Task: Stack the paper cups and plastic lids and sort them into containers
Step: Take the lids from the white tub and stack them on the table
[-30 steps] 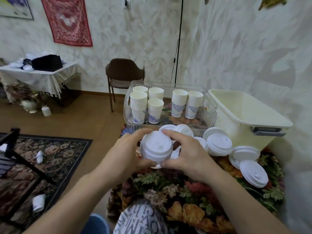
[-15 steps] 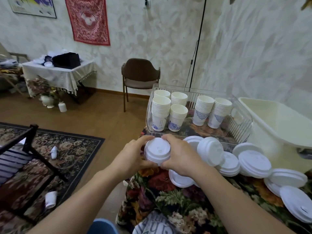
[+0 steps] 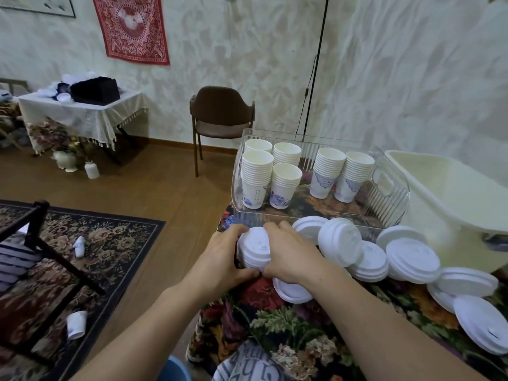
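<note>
Stray cup (image 3: 76, 324) on the floor, lower left. Center frame: left hand (image 3: 220, 259) & right hand (image 3: 288, 254) both curl round a lid stack (image 3: 254, 250), prob squaring it up. Cup stacks sit in the clear bin (image 3: 390, 188) above; loose lids (image 3: 412, 257) w/ cream tub (image 3: 445, 193) on the right of the counter (image 3: 302, 325).

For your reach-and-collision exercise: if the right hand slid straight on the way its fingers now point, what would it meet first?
The right hand grips the lid stack, fingers pointing forward and left. Straight on, it would probably meet the clear bin at its near wall first, though depth is hard to judge.
</note>
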